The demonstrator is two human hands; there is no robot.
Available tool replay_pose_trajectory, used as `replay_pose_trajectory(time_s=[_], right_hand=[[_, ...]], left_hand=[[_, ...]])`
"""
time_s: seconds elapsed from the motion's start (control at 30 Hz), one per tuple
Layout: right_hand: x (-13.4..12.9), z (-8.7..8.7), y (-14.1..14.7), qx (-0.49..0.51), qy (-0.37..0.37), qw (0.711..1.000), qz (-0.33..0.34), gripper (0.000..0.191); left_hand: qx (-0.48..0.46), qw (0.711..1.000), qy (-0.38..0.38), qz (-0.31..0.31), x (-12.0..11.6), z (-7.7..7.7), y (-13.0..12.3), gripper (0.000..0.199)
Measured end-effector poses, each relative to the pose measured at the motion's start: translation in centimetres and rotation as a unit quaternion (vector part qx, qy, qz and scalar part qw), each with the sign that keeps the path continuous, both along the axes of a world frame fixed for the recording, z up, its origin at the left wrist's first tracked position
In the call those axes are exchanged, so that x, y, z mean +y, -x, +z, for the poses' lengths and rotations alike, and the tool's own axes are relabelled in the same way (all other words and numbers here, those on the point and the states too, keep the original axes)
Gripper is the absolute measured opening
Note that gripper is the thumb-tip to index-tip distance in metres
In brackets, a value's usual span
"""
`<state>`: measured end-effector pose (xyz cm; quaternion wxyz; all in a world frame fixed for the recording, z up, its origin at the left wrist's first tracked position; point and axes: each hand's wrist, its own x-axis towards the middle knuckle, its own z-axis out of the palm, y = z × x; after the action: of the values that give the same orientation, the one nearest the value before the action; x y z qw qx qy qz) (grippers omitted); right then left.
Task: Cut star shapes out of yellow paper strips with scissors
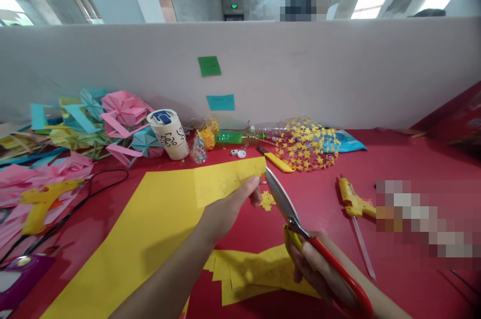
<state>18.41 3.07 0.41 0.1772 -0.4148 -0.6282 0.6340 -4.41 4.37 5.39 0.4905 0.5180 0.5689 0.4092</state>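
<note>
My left hand [229, 206] pinches the right end of a large sheet of yellow paper [161, 219], which has faint pencil lines near that end. Red-handled scissors [287, 209] are gripped in my right hand [313, 264], their blades pointing up and left beside the sheet's right corner. A little pile of yellow star cut-outs [267, 201] lies on the red table just right of my left fingertips. Several yellow paper strips [255, 271] lie overlapped below my hands, partly behind my right hand.
Folded pastel paper shapes [124, 108], a yellow glue gun [43, 201] and its cord are at left. A cup [169, 136], green bottle [230, 137], yellow cutter [280, 162] and star-covered clear balloon [306, 146] line the back. Another glue gun [351, 199] lies at right.
</note>
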Motion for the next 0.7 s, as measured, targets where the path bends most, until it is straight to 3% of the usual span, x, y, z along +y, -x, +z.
replay_pose_trajectory(time_s=[0.27, 0.7], right_hand=[[0.1, 0.8, 0.2, -0.029, -0.019, 0.999, 0.020, 0.058], [0.3, 0.8, 0.0, -0.029, -0.064, 0.997, 0.044, 0.057]], left_hand=[[-0.010, 0.999, -0.040, 0.029, 0.4, 0.1, 0.3, 0.042], [0.048, 0.998, -0.006, 0.033, -0.2, 1.9, -0.1, 0.043]])
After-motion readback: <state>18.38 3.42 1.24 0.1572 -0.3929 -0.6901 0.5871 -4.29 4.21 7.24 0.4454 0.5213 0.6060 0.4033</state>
